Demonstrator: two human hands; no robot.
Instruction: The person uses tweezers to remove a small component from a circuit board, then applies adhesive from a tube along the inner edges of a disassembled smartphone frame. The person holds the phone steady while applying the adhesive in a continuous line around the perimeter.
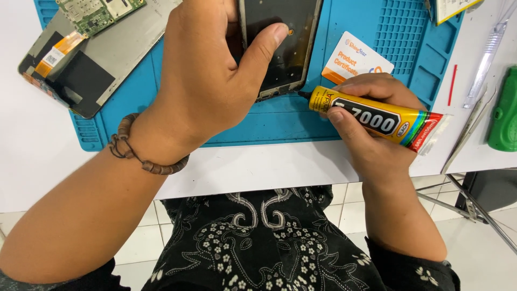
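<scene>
My left hand [207, 70] grips a dark phone frame [285, 48] lying on a blue work mat [280, 121], thumb pressed across its inner face. A beaded bracelet sits on that wrist. My right hand [366, 132] holds a yellow glue tube [377, 116] with a black label, lying almost flat. Its thin black nozzle points left and touches the frame's lower right corner.
A detached phone screen with a green circuit board [86, 48] lies at the mat's upper left. A white and orange card [355, 56] rests right of the frame. Tweezers [474, 121], a clear tool [487, 51] and a green tool [506, 110] lie on the white table at right.
</scene>
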